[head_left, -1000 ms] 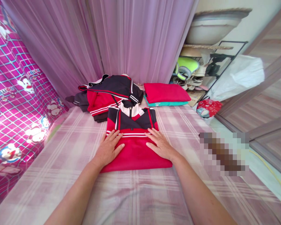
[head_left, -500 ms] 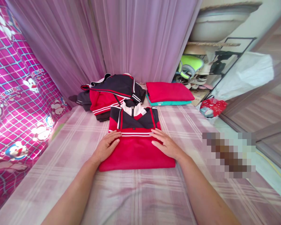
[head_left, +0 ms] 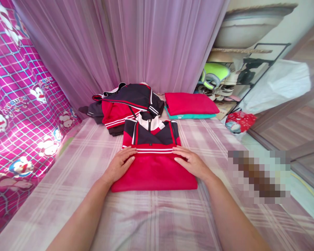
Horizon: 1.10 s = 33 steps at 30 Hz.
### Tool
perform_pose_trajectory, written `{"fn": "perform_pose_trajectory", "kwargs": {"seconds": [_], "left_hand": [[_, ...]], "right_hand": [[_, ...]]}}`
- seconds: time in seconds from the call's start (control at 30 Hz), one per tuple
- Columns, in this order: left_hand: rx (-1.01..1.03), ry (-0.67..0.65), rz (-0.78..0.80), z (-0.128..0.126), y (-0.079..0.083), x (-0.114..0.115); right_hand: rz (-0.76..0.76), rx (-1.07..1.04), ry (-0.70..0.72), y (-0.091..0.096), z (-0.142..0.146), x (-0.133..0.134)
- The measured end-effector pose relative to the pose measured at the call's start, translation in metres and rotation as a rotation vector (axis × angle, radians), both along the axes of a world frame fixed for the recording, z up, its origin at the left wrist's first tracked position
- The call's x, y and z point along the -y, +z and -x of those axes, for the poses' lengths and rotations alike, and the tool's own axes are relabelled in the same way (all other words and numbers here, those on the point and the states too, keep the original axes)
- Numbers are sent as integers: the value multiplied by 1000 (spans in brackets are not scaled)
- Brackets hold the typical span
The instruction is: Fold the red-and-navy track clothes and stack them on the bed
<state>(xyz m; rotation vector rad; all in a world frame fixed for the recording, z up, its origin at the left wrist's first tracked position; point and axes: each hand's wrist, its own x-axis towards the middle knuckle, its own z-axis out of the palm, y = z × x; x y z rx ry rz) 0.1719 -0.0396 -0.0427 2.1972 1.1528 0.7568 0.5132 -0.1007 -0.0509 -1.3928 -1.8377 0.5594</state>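
In the head view, we see the left hand and right hand slide out towards the side edges of the folded track jacket, baring more flat red cloth; both lie extended, clasping nothing; the jacket rests on the plaid bedsheet.

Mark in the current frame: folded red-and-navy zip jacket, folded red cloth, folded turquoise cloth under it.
Folded red-and-navy zip jacket [head_left: 154, 166]: head view, red panel nearest the wearer.
Folded red cloth [head_left: 191, 104]: head view, middle of its top.
Folded turquoise cloth [head_left: 193, 116]: head view, visible front edge.
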Motion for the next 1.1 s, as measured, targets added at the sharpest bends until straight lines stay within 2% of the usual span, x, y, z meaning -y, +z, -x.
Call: {"fn": "perform_pose_trajectory", "kwargs": {"seconds": [0.23,0.43,0.57,0.8,1.1], "left_hand": [[220,146,137,13,6,-3],[217,188,220,25,9,-6],[189,163,215,23,9,-6],[222,212,162,19,1,-5],[213,212,164,19,0,-6]], "right_hand": [[69,-66,17,8,-15,4],[174,3,148,17,-34,12],[243,48,214,23,-42,17],[218,11,157,17,-39,13],[261,0,191,20,-43,16]]}}
